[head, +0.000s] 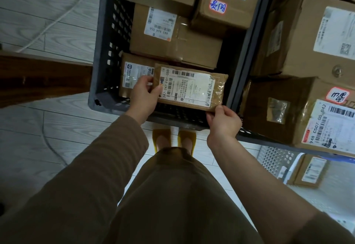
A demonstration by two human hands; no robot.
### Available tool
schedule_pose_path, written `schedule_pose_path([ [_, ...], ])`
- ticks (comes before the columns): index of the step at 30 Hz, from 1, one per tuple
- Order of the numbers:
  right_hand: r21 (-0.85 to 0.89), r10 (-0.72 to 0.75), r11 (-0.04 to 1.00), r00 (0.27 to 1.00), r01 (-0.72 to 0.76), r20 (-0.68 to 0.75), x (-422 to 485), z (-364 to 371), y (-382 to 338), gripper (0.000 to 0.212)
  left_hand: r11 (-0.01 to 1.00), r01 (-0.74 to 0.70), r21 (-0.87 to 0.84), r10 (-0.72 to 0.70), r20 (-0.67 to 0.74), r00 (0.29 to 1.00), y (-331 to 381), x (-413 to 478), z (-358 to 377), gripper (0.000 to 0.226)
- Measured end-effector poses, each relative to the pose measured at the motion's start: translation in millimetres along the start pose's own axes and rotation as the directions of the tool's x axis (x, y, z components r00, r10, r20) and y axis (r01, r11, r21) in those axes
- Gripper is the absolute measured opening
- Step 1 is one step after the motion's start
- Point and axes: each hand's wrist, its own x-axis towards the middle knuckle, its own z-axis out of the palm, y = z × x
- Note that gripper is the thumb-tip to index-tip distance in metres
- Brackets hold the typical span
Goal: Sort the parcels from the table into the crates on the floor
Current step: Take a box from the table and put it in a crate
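You hold the flat parcel [190,88] over the near end of the dark crate [113,32], its long axis crosswise, left hand [143,95] gripping its left end and right hand [223,123] pinching its near right corner.

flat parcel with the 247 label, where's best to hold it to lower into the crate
Probably by the short ends, one from each side: the flat parcel is thin, long and label up. The left hand grips its left end, the right hand pinches its near right corner.
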Motion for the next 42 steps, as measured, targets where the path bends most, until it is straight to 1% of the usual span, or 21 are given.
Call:
schedule_pose_path([
  [3,0.0,-0.032,0.999,0.999,0.032,0.011,-6.2,-3.9,-0.6,0.019,1.0,0.008,-0.03,-0.007,0.005,1.0,0.7,0.5,-3.3,0.028],
  [5,-0.002,-0.061,0.998,0.997,0.061,0.044,-13.5,-8.8,1.5,0.02,0.997,0.037,-0.072,-0.035,0.034,0.999,1.1,2.6,-8.3,0.027],
  [9,0.011,-0.102,0.995,0.991,0.102,0.083,-21.9,-10.5,7.4,0.021,0.991,0.096,-0.093,-0.087,0.1,0.991,-2.5,9.5,-14.5,0.029],
  [13,-0.004,-0.111,0.994,0.99,0.112,0.089,-18.6,-4.3,10.9,0.023,0.979,0.164,-0.118,-0.152,0.108,0.983,-6.7,12.9,-9.3,0.027],
  [19,-0.055,-0.141,0.988,0.985,0.147,0.105,-8.7,-3.2,13.7,0.019,0.982,0.159,-0.103,-0.15,0.085,0.985,-2.6,15.7,-5.5,0.03],
  [23,-0.178,-0.192,0.96,0.971,0.216,0.14,-0.8,-5.3,8.9,0.019,0.99,0.122,-0.076,-0.117,0.068,0.991,0.3,12.3,-5.8,0.028],
  [26,-0.286,-0.251,0.909,0.946,0.303,0.203,6.3,-8.1,0.0,0.019,0.993,0.089,-0.081,-0.082,0.087,0.993,5.3,7.7,-6.7,0.035],
  [29,-0.415,-0.283,0.827,0.919,0.379,0.275,11.9,-11.7,-8.9,0.017,0.998,0.058,0.002,-0.058,0.057,0.997,8.0,7.9,-5.6,0.042],
  [32,-0.497,-0.255,0.781,0.92,0.378,0.298,15.9,-12.2,-18.6,0.014,0.994,0.039,0.102,-0.039,0.001,0.999,11.8,10.0,-2.9,0.044],
  [36,-0.532,-0.198,0.777,0.933,0.336,0.299,23.3,-12.0,-27.3,0.015,0.977,-0.011,0.211,0.024,-0.056,0.998,16.4,8.1,4.4,0.041],
  [37,-0.567,-0.206,0.743,0.928,0.355,0.311,24.1,-13.1,-27.0,0.015,0.971,-0.02,0.237,0.038,-0.069,0.997,16.3,7.0,6.6,0.04],
  [40,-0.683,-0.276,0.552,0.878,0.478,0.391,28.1,-15.6,-24.6,0.018,0.96,-0.046,0.275,0.078,-0.106,0.991,16.1,5.5,10.1,0.036],
  [41,-0.701,-0.266,0.529,0.878,0.478,0.398,28.8,-15.5,-25.3,0.019,0.957,-0.046,0.285,0.08,-0.111,0.991,15.3,6.0,11.2,0.036],
  [42,-0.714,-0.234,0.532,0.89,0.454,0.391,30.3,-14.6,-26.6,0.018,0.955,-0.047,0.293,0.083,-0.11,0.991,14.8,5.6,12.6,0.036],
])
